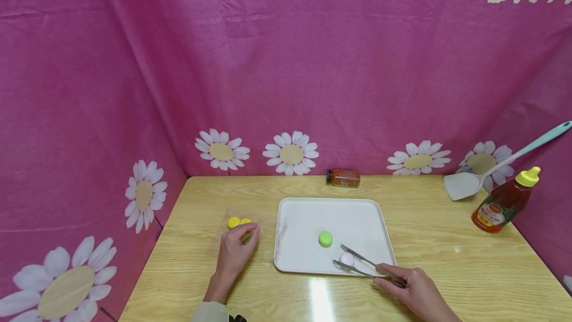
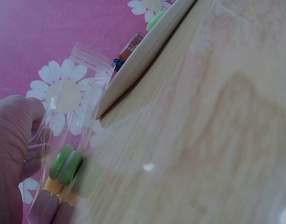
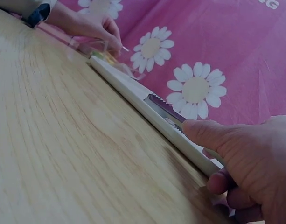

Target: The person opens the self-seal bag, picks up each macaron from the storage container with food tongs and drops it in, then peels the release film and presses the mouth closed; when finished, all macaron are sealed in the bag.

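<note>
My left hand (image 1: 234,251) pinches the edge of a clear plastic bag (image 2: 91,60) lying on the table left of the tray. Inside the bag are yellow macarons (image 1: 233,222) and a green macaron (image 2: 66,164). My right hand (image 1: 419,289) grips metal tongs (image 1: 364,258) over the front right of a white tray (image 1: 308,215). Between the tong tips lies a pale lilac macaron (image 1: 346,259); whether both tips touch it, I cannot tell. Another green macaron (image 1: 325,239) sits near the tray's middle.
Behind the tray lies a small bottle (image 1: 346,178) with a dark cap. On the right stand a red sauce bottle (image 1: 493,211) with a yellow cap and a spatula (image 1: 464,185) leaning on the curtain. A pink flowered curtain (image 1: 286,73) borders the wooden table (image 1: 429,227).
</note>
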The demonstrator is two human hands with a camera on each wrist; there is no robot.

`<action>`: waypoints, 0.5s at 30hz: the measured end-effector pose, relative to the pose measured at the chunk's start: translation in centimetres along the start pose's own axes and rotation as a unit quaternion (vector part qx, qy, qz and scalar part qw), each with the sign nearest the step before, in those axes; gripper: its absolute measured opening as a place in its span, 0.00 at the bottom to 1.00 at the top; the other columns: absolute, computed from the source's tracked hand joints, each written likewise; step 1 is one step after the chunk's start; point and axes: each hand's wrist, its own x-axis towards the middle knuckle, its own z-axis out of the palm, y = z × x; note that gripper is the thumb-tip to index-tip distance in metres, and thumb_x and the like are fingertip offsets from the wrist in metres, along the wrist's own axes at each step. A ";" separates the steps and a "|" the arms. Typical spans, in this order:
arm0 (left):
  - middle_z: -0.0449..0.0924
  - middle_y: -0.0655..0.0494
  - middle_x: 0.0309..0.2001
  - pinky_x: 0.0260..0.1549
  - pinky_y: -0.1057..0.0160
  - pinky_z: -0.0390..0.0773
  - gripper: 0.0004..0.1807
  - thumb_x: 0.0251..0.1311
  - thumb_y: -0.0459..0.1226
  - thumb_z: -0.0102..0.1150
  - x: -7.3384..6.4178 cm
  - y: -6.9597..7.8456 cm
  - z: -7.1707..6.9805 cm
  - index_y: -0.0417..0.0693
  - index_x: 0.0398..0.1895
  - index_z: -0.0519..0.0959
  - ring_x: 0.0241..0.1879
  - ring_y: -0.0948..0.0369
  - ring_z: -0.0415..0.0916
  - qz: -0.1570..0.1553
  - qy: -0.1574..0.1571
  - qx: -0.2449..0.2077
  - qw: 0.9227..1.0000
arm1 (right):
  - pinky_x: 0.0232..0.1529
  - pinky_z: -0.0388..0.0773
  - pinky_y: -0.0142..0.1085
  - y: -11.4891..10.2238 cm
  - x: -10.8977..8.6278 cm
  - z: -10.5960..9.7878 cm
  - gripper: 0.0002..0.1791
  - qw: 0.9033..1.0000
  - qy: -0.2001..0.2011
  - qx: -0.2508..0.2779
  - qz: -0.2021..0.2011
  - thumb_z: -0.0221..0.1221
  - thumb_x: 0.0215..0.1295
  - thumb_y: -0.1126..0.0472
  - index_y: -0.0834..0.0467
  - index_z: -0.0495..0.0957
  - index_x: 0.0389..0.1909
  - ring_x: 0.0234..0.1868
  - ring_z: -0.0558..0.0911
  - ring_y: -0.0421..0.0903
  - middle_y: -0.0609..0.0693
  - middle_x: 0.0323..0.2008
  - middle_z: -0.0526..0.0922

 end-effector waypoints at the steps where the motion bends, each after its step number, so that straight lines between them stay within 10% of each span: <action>1: 0.91 0.55 0.38 0.42 0.56 0.88 0.05 0.59 0.29 0.74 0.0 0.0 0.0 0.42 0.38 0.91 0.40 0.60 0.89 0.001 0.000 -0.001 1.000 | 0.35 0.73 0.28 0.1 0.0 0.0 0.26 1.000 0.001 0.000 -0.001 0.71 0.63 0.41 0.55 0.89 0.54 0.34 0.77 0.33 0.50 0.48 0.90; 15: 0.91 0.53 0.37 0.41 0.53 0.88 0.06 0.59 0.28 0.74 -0.1 0.0 0.0 0.41 0.38 0.91 0.40 0.59 0.89 0.005 0.002 -0.010 1.000 | 0.29 0.67 0.29 0.2 -0.2 -1.6 0.27 0.999 -0.016 -0.021 0.024 0.72 0.62 0.42 0.54 0.88 0.56 0.25 0.71 0.34 0.37 0.25 0.77</action>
